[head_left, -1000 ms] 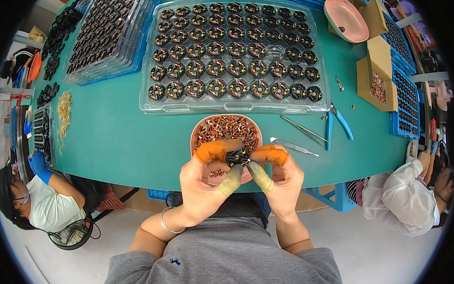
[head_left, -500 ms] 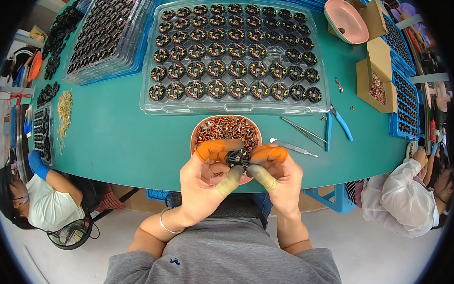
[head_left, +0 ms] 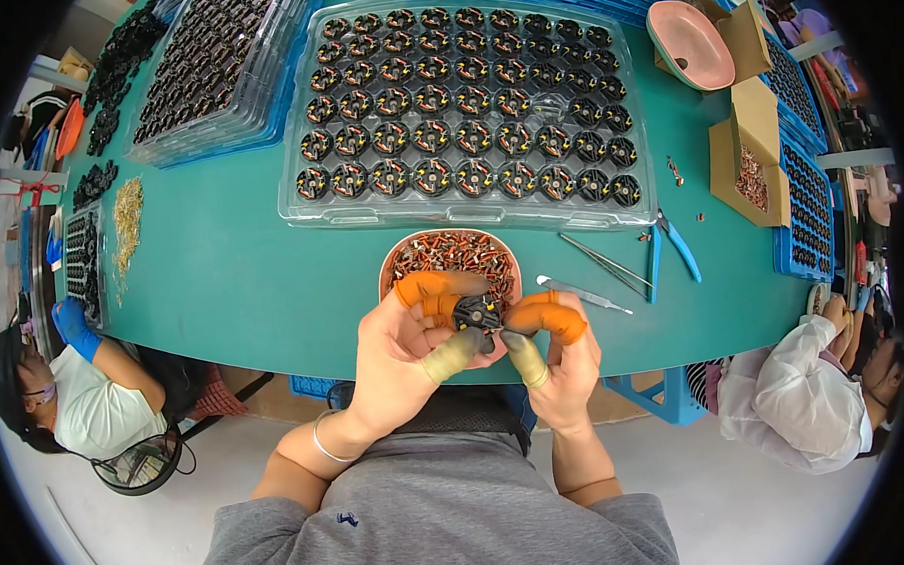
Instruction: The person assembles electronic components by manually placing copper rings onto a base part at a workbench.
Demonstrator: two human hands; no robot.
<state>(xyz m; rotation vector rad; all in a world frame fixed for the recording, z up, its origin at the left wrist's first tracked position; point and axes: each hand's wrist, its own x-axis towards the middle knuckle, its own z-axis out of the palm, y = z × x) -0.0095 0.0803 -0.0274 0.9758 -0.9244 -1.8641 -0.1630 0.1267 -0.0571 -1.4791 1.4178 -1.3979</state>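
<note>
My left hand [head_left: 409, 339], with orange and pale yellow finger covers, grips a round black plastic part [head_left: 475, 313] that has small yellow spots on it. Thumb and forefinger of my right hand [head_left: 554, 349], covered the same way, are pinched together at the part's right edge. Whatever is between those fingertips is too small to make out. Both hands are over the near side of a pink bowl [head_left: 384, 275] full of small copper-coloured components [head_left: 451, 255]. Beyond it lies a clear plastic tray [head_left: 370, 218] with rows of similar round black parts, many fitted with copper-coloured pieces.
Tweezers [head_left: 611, 262], a grey slim tool [head_left: 587, 294] and blue-handled pliers [head_left: 680, 250] lie right of the bowl. Farther right are a cardboard box [head_left: 760, 122] and another pink bowl [head_left: 688, 45]. Stacked trays [head_left: 206, 72] stand at left. Co-workers sit on both sides.
My right fingers have shifted from around the black part to a pinch at its right edge. The part has tilted a little in my left hand.
</note>
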